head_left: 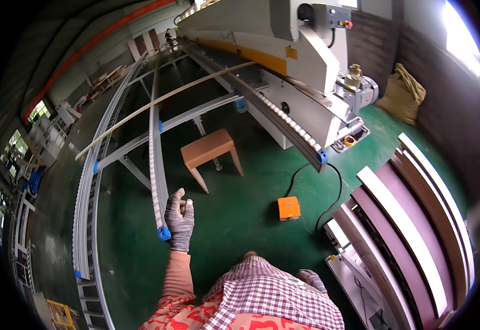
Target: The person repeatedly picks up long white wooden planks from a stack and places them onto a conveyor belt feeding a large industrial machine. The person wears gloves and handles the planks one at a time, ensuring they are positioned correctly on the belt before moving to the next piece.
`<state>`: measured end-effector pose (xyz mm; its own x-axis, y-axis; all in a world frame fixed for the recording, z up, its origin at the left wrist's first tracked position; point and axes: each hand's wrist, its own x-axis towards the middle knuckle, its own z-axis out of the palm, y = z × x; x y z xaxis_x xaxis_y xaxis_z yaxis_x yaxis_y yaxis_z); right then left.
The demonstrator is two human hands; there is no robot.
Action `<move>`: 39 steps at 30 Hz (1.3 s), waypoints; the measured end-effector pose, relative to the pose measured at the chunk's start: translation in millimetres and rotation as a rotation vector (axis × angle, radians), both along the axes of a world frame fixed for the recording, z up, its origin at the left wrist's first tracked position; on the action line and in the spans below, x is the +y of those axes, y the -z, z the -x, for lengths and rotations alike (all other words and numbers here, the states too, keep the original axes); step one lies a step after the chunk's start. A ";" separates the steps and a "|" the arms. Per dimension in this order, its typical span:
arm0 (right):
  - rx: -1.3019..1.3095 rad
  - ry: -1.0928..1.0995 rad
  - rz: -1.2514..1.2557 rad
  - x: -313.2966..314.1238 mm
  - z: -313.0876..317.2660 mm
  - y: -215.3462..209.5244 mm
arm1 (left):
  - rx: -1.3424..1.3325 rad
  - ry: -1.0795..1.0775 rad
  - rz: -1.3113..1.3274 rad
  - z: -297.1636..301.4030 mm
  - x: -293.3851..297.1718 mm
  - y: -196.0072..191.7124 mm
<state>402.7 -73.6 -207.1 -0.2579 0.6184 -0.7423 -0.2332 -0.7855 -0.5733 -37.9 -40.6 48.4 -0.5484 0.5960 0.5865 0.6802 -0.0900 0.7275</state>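
My left hand (180,221), in a grey knit glove, is raised in front of me with its fingers curled in and nothing in it. It hovers just right of the blue-capped end (164,234) of a grey roller rail (155,165). My right hand (311,279), also gloved, hangs low beside my checked shirt, holding nothing, close to a stack of long white-and-brown panels (410,220). A long thin pale strip (163,99) lies slanted across the rails, further back.
A large grey and yellow machine (295,60) with a roller track runs along the back right. A wooden stool (209,149) and an orange pedal box (288,208) with a black cable stand on the green floor. A tan sack (402,93) leans by the wall.
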 end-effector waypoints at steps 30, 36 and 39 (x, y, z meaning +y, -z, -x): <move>-0.477 -0.324 0.026 -89.4 289.0 86.4 | 0.410 -0.327 0.468 559.7 50.5 25.3; -1.147 -1.409 -0.526 -138.8 257.4 59.6 | 0.494 -0.348 0.506 617.5 92.7 43.7; -1.187 -1.503 -0.570 -160.5 254.7 48.4 | 0.462 -0.375 0.646 649.7 95.8 43.1</move>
<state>148.0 -234.1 -255.5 -0.3182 0.5993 -0.7346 0.9316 0.3411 -0.1254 -687.6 55.2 5.2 -0.5655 0.7166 0.4083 0.8216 0.5327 0.2030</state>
